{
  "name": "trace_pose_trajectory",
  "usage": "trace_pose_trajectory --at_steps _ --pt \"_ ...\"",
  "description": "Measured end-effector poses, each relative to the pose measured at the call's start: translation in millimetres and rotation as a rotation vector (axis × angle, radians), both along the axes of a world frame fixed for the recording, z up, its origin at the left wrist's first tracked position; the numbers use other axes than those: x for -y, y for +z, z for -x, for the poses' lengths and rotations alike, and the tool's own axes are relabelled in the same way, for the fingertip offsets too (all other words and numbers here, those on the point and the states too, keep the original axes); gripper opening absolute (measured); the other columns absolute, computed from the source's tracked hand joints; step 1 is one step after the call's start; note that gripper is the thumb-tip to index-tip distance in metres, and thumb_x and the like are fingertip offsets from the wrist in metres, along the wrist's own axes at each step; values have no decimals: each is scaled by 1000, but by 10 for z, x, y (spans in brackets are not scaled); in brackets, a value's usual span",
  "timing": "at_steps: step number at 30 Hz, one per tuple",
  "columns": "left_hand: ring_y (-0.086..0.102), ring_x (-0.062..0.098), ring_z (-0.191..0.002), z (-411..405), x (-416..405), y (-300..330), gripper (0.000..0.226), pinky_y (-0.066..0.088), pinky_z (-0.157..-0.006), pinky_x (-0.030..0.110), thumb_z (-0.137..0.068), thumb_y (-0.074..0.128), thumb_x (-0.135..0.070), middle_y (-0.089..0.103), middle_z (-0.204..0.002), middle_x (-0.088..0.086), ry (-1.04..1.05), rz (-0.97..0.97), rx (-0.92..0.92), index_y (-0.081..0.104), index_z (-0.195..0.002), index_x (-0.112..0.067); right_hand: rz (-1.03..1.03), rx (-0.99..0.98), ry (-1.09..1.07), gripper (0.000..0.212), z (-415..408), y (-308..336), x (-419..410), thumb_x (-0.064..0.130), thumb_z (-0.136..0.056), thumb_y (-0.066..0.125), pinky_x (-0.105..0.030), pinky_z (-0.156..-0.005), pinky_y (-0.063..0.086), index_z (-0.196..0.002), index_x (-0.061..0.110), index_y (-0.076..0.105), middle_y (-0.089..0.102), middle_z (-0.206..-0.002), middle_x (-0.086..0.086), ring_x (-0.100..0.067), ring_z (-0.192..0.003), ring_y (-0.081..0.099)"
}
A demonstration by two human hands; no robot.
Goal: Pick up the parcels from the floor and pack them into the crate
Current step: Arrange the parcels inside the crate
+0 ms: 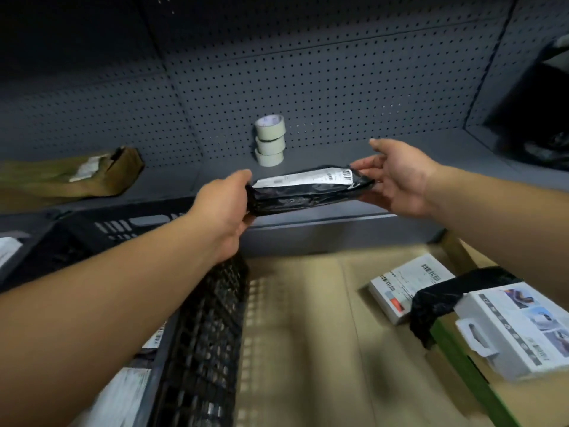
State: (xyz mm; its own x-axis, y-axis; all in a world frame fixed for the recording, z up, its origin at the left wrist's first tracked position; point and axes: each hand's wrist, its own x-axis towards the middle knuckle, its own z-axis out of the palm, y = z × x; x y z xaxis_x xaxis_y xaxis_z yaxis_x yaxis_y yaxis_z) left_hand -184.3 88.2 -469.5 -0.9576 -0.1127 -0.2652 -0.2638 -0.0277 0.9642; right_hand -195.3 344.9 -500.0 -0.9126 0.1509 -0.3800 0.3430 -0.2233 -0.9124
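Observation:
A black plastic-wrapped parcel [308, 192] with a white shipping label is held in the air in front of the grey shelf. My left hand [226, 206] grips its left end. My right hand [397, 177] holds its right end between thumb and fingers. Below my left arm stands the dark slatted crate [203, 343], with white-labelled parcels partly visible inside it at the lower left. On the cardboard-covered floor at the right lie a white labelled box [400, 285], a black wrapped parcel [443, 297] and a white printed box [523, 328].
A grey shelf with a pegboard back [308, 81] carries a stack of three tape rolls [270, 140] and a brown paper bag [70, 177]. Flattened cardboard [308, 334] covers the floor beside the crate. A green-edged carton [468, 374] sits at the lower right.

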Motion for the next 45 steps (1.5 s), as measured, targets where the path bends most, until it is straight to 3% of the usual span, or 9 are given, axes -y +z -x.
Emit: trace_pose_trajectory --at_steps 3,5,12,17,26,31,35,41,45 --pt "72 29 -100 73 286 82 8 61 -88 43 -93 70 -17 73 -105 12 -3 148 -81 65 -87 -17 23 -68 -10 40 52 99 309 45 -100 47 -36 -73 56 -109 9 61 68 -93 -8 -22 -69 66" --pt "71 29 -93 105 517 96 14 61 -74 40 -86 74 -14 73 -109 12 19 188 -110 65 -94 -21 4 -104 21 38 70 129 528 43 -99 48 -32 -69 54 -111 9 62 68 -100 -9 -21 -67 65" --pt "73 24 -94 108 1303 75 39 63 -76 38 -88 67 0 73 -109 8 61 108 -104 67 -122 -18 -35 -157 148 36 2 159 1311 42 -97 50 -32 -79 47 -112 13 64 69 -110 -7 -22 -89 61" --pt "61 23 -68 90 1792 106 19 57 -57 27 -84 61 1 62 -85 8 132 150 -31 69 -88 -15 8 -138 220 32 -85 252 1875 40 -97 54 -31 -76 49 -106 11 65 65 -103 -7 -20 -82 59" --pt "52 26 -72 92 2727 -143 16 47 -61 34 -80 65 -10 57 -90 12 177 390 117 76 -90 -16 -119 -6 362 25 -76 91 2930 39 -92 64 -32 -80 53 -103 17 66 61 -106 -1 -23 -94 57" --pt "68 27 -92 48 3095 -410 40 59 -90 43 -74 77 -22 70 -105 8 40 561 235 67 -113 -20 -264 136 483 39 -33 -182 3460 39 -81 68 -32 -73 56 -114 21 59 62 -113 -2 -23 -99 60" --pt "66 25 -92 5 3195 -579 16 59 -87 37 -82 75 -17 67 -100 8 -43 745 259 61 -90 -19 -376 240 579 33 -16 -379 3833 32 -81 65 -31 -65 50 -110 18 63 61 -116 -6 -24 -93 54" --pt "65 27 -100 -54 3346 -884 61 58 -89 36 -79 72 -18 64 -110 8 -299 1025 361 53 -137 -16 -650 281 697 25 -40 -592 4176 11 -92 57 -26 -59 32 -117 12 55 43 -110 -8 -17 -63 32" --pt "59 25 -122 -55 3434 -1033 73 51 -99 28 -87 70 -25 54 -144 6 -517 1152 402 41 -153 -20 -764 352 789 21 -58 -730 4333 9 -92 57 -25 -57 30 -113 11 52 44 -100 -12 -21 -66 38"
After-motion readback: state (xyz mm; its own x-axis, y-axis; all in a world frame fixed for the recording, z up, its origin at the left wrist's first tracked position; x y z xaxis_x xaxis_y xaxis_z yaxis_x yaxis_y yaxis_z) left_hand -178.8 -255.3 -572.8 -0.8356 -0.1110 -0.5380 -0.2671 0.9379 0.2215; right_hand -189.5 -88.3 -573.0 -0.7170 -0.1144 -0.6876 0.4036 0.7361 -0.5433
